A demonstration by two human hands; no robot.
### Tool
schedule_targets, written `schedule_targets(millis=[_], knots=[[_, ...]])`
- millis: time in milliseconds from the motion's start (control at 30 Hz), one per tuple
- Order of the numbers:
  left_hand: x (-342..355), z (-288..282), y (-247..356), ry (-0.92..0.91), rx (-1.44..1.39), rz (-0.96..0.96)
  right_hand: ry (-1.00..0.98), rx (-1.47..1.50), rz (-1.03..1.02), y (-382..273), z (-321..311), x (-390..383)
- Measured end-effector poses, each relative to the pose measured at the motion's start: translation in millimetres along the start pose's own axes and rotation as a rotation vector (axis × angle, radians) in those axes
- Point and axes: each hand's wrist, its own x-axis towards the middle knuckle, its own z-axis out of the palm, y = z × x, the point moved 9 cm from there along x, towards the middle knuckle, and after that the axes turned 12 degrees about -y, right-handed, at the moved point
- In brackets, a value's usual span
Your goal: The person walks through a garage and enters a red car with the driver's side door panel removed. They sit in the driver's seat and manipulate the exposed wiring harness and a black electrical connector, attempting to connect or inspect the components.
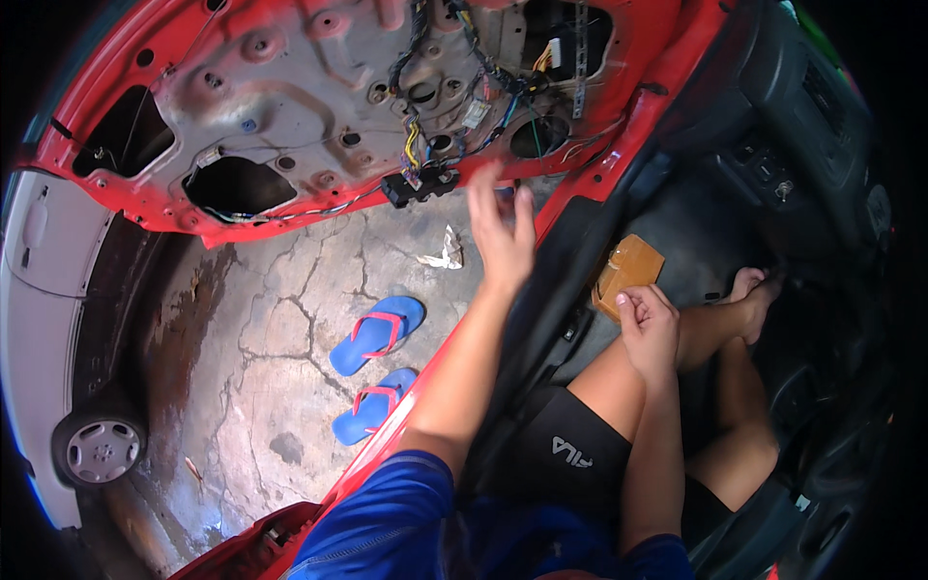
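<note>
right hand curled narrow over the bare leg, forearm across the lap; cannot tell if anything small is pinched in it. brown boxy piece lies just beyond its fingers, by the door sill, probably set there to be in easy reach. left hand spread wide, nothing seen in it, arm stretched out over the sill; fingertips just beside a black unit at the door's lower edge, contact unclear. yellow wires run down to that unit, likely what it hangs by. red door stands swung out, so its bare metal faces the person. blue sandals lie on cracked concrete, presumably shed to sit inside barefoot. farthest: silver car.
</note>
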Motion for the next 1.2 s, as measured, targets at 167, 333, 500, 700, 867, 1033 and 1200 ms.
schedule_targets(millis=[167,333,500,700,867,1033,1200], knots=[[61,-9,11,-0.107,0.165,0.087,-0.007,-0.012,-0.014,4,2,7],[46,8,1,-0.162,0.146,0.031,-0.021,-0.026,-0.006,5,4,6],[41,13,4,-0.252,0.031,-0.107,-0.021,-0.044,-0.003,0,1,7],[80,-27,23,0.106,0.249,0.046,-0.021,-0.015,-0.014,3,2,5],[110,-27,15,-0.013,0.342,-0.091,-0.008,-0.022,0.002,5,0,4],[112,-44,17,0.101,0.398,0.033,-0.003,0.002,0.002,2,-1,4],[123,-41,36,0.101,0.334,0.105,-0.009,-0.004,0.0,2,0,4]])
